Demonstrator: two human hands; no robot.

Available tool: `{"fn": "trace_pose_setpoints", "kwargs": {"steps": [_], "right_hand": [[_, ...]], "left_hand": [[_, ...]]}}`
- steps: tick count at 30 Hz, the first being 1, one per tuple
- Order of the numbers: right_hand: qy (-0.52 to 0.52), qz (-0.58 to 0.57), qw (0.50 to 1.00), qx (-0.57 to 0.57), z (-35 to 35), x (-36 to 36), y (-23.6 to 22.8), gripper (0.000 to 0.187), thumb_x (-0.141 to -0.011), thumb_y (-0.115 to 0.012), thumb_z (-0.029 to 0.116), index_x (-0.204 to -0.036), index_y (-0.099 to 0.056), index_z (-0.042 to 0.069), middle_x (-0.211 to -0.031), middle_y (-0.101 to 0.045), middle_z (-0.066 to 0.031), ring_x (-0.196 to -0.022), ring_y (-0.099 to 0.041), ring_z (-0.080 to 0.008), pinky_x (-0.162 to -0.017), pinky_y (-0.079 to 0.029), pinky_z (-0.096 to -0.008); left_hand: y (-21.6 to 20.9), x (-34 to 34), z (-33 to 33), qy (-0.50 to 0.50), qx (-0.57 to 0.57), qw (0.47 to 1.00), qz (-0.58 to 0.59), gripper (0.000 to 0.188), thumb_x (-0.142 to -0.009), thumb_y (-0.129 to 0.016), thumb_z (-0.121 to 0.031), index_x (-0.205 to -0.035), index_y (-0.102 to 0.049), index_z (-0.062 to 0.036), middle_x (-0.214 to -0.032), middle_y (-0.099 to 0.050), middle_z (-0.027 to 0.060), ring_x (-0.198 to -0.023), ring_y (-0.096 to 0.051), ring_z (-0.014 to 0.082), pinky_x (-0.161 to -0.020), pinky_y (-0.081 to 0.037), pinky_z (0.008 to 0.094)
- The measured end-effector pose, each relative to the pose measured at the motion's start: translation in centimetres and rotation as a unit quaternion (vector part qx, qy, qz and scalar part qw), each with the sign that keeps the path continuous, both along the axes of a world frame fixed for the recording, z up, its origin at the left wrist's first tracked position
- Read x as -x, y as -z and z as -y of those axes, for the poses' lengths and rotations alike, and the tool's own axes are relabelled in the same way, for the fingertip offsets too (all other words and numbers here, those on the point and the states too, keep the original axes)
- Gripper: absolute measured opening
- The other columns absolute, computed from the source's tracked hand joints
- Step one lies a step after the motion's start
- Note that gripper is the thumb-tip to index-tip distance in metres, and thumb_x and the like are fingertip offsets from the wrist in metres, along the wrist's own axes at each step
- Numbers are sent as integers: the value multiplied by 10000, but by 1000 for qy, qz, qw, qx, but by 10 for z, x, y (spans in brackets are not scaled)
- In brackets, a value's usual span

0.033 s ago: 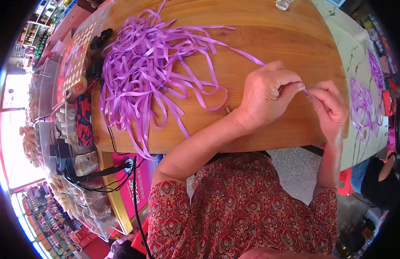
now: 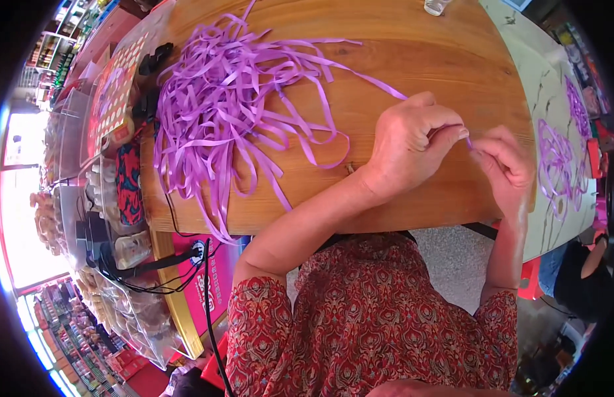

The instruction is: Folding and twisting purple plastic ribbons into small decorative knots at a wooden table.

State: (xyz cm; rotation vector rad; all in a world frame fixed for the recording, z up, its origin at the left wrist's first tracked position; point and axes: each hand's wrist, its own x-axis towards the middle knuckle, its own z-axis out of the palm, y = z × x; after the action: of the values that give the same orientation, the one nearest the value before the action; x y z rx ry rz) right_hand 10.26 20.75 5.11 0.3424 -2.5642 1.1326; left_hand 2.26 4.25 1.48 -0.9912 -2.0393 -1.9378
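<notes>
A large tangled heap of purple ribbon lies on the left part of the wooden table. From it one strand runs right to my left hand, whose thumb and forefinger are pinched together on the ribbon. A short purple bit shows between the two hands. My right hand, slightly blurred, is closed beside it, its fingertips pinching the other end of that bit. Both hands are held up over the right side of the table. The ribbon inside the fingers is mostly hidden.
A clear glass stands at the far edge. More purple ribbon lies on the white marbled surface to the right. Clear plastic bins and black cables crowd the left. A person in black is at the lower right.
My right hand has shifted very slightly. The left hand and the ribbon heap look the same.
</notes>
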Motion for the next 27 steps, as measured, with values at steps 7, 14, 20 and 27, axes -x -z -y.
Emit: {"fn": "trace_pose_setpoints", "kwargs": {"steps": [7,14,20,27], "right_hand": [[-83,97,893,431,5,2,22,176,-810,-629,121,-901,-637,-29,-825,-548,-51,-704,-465,-124,-621,-358,-239],[-21,-29,961,274,22,25,20,257,-787,-566,-88,-1023,-636,-15,-880,-593,-61,-823,-547,-149,-719,-441,-250],[41,-103,989,94,20,22,19,252,-761,-594,-113,-973,-654,9,-834,-613,-54,-740,-578,-128,-639,-454,-229],[75,-108,990,50,21,17,21,236,-765,-602,-105,-975,-620,0,-839,-620,-53,-724,-583,-114,-635,-467,-223]], "left_hand": [[7,-7,-11,174,-163,935,262,93,-812,-624,4,-901,-625,-27,-839,-627,25,-717,-557,59,-610,-462,197],[11,-5,-6,119,-210,940,242,100,-825,-589,43,-893,-622,-23,-794,-556,-28,-688,-472,27,-602,-397,162],[8,-8,-6,133,-191,929,289,118,-808,-613,43,-912,-632,-10,-824,-546,-6,-718,-475,51,-622,-402,182],[9,-6,-4,83,-94,981,149,95,-807,-618,39,-894,-630,5,-807,-540,12,-742,-506,56,-671,-432,180]]}}
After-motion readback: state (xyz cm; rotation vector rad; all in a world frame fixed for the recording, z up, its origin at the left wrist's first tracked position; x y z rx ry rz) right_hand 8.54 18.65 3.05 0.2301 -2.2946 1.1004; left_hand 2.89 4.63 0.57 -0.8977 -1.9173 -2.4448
